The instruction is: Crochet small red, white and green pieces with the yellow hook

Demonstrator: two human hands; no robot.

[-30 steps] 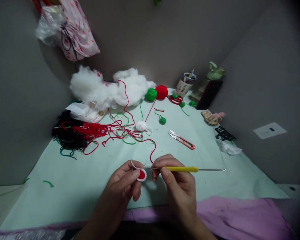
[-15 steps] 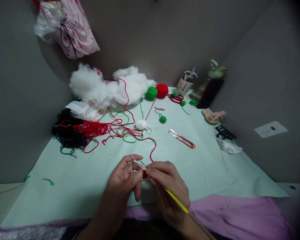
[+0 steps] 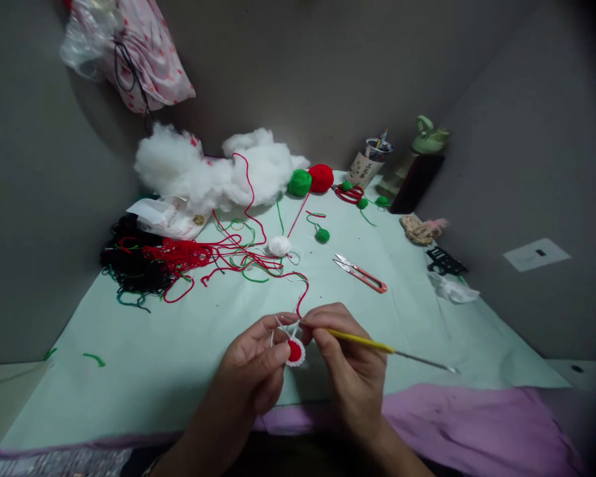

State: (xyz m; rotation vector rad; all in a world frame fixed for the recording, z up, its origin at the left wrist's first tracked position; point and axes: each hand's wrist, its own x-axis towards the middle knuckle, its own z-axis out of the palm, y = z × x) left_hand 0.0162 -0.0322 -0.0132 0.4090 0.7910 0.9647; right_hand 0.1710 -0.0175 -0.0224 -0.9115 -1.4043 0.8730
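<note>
My left hand (image 3: 255, 364) pinches a small round crochet piece (image 3: 295, 351), red in the middle with a white edge. White yarn runs over its index finger. My right hand (image 3: 350, 361) grips a yellow-handled crochet hook (image 3: 372, 344), whose metal end points right while its tip sits at the top of the piece. A red yarn strand (image 3: 302, 298) leads from the piece up to the tangle on the table.
On the pale green sheet (image 3: 153, 358) lie orange snips (image 3: 361, 273), a small white yarn ball (image 3: 279, 246), red and black tangled yarn (image 3: 149, 262), stuffing (image 3: 213, 172), green (image 3: 299, 182) and red (image 3: 320, 177) yarn balls, and a cup of tools (image 3: 370, 165). Purple cloth (image 3: 467, 424) lies at the near edge.
The hook swung from pointing down toward me to pointing right again. The crochet piece, half hidden between the fingers before, now shows its face. Both hands shifted slightly lower and right.
</note>
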